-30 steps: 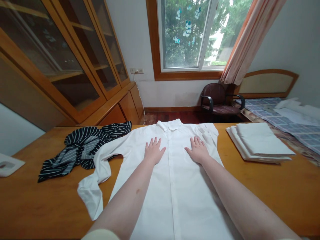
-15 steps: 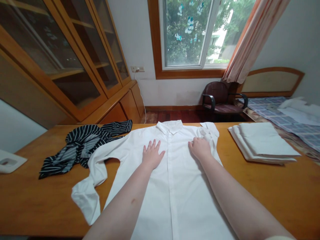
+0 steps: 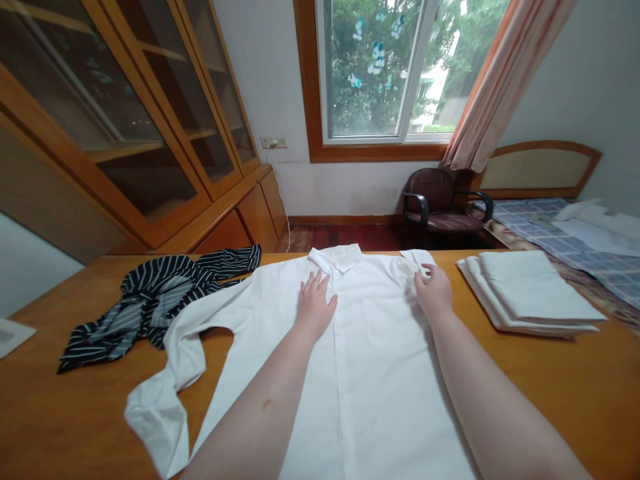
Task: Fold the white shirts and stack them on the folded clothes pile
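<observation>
A white button-up shirt (image 3: 380,387) lies front up on the table, its collar (image 3: 337,257) at the far end. Its left-hand sleeve (image 3: 175,360) is bent out over the wood, while the right-hand one is bunched near the shoulder with its cuff (image 3: 419,257) showing. My left hand (image 3: 316,303) rests flat on the chest just below the collar, fingers spread. At the right shoulder, my right hand (image 3: 434,293) has its fingers curled on the bunched sleeve, hiding part of it.
A crumpled black striped garment (image 3: 155,293) lies on the left of the wooden table (image 3: 530,393). To the right is a stack of folded white cloth (image 3: 540,287). Beyond the table stand a glass-door cabinet (image 3: 200,200), an office chair (image 3: 435,200) and a bed (image 3: 530,217).
My right hand has moved right, from the chest to the bunched sleeve. My left hand has slid slightly right toward the button line, still flat.
</observation>
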Demonstrator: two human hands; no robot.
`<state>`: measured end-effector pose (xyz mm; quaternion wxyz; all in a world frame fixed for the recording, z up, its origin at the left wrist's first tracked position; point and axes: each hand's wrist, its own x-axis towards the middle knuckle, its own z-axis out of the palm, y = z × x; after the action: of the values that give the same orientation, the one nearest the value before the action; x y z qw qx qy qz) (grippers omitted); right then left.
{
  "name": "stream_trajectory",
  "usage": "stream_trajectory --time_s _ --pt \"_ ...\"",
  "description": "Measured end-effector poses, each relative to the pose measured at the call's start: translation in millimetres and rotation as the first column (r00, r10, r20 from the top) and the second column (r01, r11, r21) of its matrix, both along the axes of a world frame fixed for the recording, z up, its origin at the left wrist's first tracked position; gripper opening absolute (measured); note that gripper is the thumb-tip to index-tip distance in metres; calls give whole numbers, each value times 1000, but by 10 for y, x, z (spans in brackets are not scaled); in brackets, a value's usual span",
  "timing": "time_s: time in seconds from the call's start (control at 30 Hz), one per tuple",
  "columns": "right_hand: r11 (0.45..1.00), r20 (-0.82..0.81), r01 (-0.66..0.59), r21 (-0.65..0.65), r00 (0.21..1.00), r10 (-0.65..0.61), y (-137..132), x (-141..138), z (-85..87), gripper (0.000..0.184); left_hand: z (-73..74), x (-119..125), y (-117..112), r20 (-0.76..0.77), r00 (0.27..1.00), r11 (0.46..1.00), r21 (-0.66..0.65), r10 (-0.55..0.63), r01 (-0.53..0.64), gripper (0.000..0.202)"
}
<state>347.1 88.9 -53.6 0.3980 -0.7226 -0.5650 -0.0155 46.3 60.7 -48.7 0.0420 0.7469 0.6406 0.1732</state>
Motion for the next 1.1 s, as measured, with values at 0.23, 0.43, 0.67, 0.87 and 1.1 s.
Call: stream_trajectory --time_s 0.23,0.43,0.67,0.87,1.1 --pt "973 -100 160 -166 979 -178 167 316 -178 53 -84 95 -45 -84 935 909 -279 -344 309 61" --pt "940 -98 180 -290 971 -216 125 426 -119 26 -77 89 -34 -88 939 910 -292 -331 293 61" --pt "950 -679 294 -108 676 -286 160 452 -81 26 -84 79 -27 -87 941 913 -286 -328 292 61" --pt "996 -911 -76 -44 411 -9 186 545 28 41 -95 64 -18 -83 938 910 -283 -337 302 61" --pt "893 -907 -449 20 367 205 75 466 147 52 -84 67 -20 -74 939 909 -285 -337 303 61"
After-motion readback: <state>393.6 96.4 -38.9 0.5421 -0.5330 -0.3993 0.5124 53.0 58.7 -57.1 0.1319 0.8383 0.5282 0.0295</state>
